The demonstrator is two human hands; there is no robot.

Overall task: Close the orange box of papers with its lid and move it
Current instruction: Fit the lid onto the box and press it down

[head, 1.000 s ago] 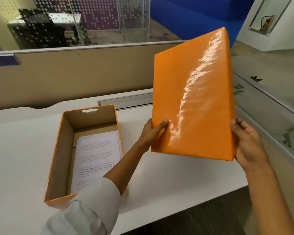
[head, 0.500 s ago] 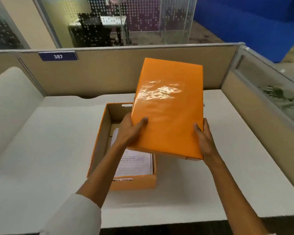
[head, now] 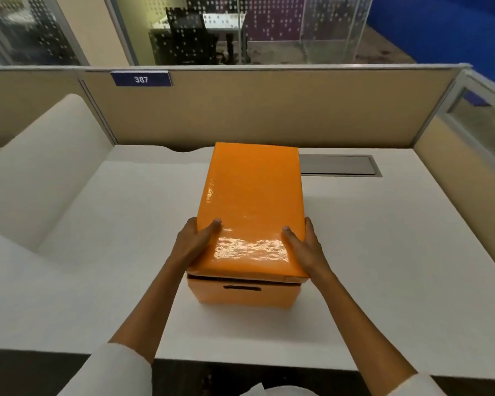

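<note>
- Lid [head: 252,207] is sitting over the orange box [head: 243,294] on the white desk [head: 383,238], roughly at the desk's middle and in front of the tan partition [head: 269,110]; at the near end a dark gap is showing between the lid's skirt and the box wall, so by my reading the lid is not yet fully down there.
- Left hand [head: 196,241] is clasping the lid's near-left edge, thumb lying on the glossy top and the other fingers curled out of sight down the side; right hand [head: 305,247] is doing the same on the near-right edge — both are closed on the lid, neither on the box below.
- Seating it well is looking like a matter of pressing the near end straight down with even force from both sides, keeping the skirt outside the box walls all round, so no corner is catching on the rim and buckling.
- Once the lid is flush, the slot handle [head: 242,287] in the near wall is offering a grip for the move; lifting by the lid alone would risk pulling it off.
- Papers are hidden entirely under the lid.
- Far end of the box is screened by the lid, so whether it is seated there cannot be told — it is possibly already down.
- Fingers under both hands are out of view, and both forearms are cut off at the bottom edge.
</note>
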